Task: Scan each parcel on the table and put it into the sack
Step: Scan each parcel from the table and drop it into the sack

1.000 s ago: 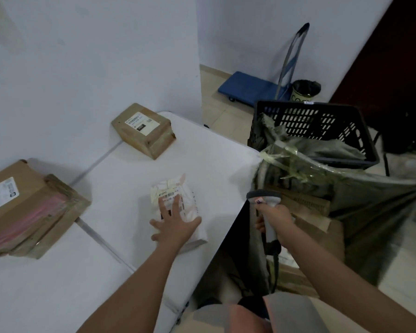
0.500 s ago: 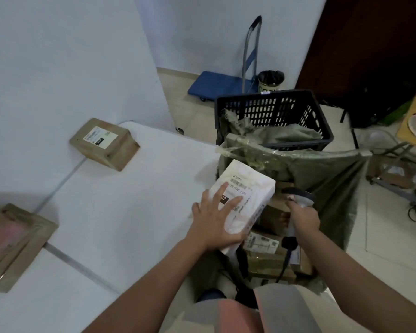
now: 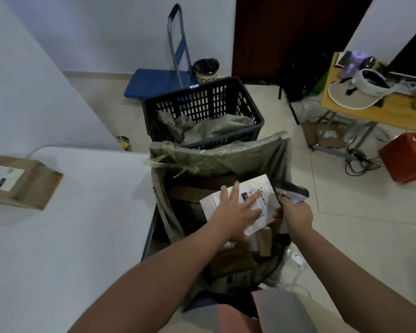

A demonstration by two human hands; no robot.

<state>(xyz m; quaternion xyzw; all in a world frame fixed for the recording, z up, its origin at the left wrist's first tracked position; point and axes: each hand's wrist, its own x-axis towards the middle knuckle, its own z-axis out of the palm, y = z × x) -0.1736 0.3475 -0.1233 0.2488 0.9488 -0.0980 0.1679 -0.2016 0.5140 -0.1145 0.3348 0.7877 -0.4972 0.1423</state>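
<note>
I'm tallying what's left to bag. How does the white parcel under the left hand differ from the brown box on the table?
The white parcel is pale and flat, held tilted over the open sack with the left hand spread on it; the brown box is cardboard, thicker, and rests untouched on the white table. The white parcel is at the sack's mouth, the brown box well away from it. Both carry a printed label on top.

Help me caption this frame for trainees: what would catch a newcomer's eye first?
First, the white parcel over the open sack, the left hand spread flat on its label. Beside it, the right hand grips a scanner. A brown box sits on the white table at far left.
</note>
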